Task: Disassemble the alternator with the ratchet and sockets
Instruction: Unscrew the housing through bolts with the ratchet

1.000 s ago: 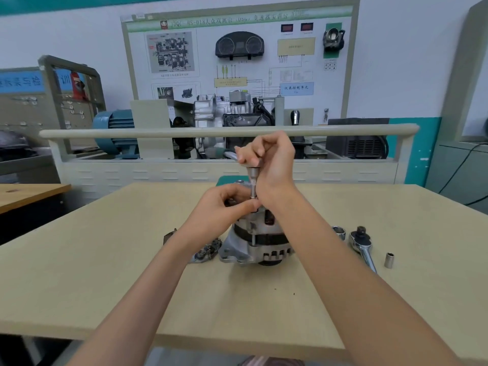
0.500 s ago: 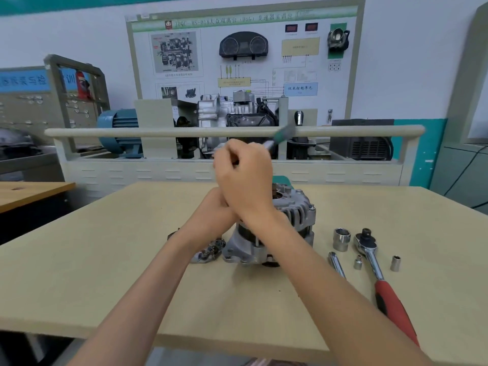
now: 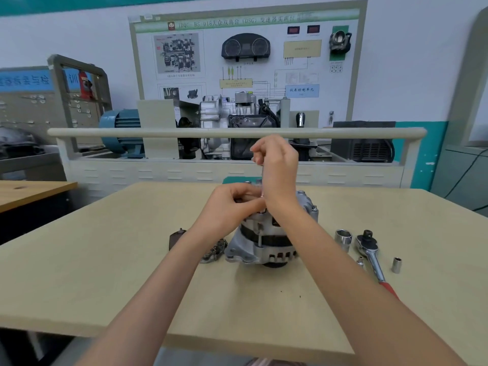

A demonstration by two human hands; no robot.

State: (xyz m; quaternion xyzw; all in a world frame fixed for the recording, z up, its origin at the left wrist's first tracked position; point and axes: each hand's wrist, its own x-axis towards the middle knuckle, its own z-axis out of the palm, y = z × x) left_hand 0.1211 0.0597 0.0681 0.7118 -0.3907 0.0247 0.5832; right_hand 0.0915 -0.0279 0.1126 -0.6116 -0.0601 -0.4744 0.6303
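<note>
— Alternator [image 3: 266, 241]: where is it, and how many?
— One, standing on the table [image 3: 105, 260], mid-table. Right of it lie one ratchet [image 3: 369, 249] with a red grip and three loose sockets: a large socket [image 3: 343, 237], a tiny one [image 3: 360, 261], and a small socket [image 3: 396, 264]. Left of the alternator lie two removed parts.
— And the hands?
— Two, close together. The left hand [image 3: 229, 207] pinches something on the alternator's top. The right hand [image 3: 278, 165] is raised above it, fingers curled round a thin metal tool [image 3: 262, 178] pointing straight down.
</note>
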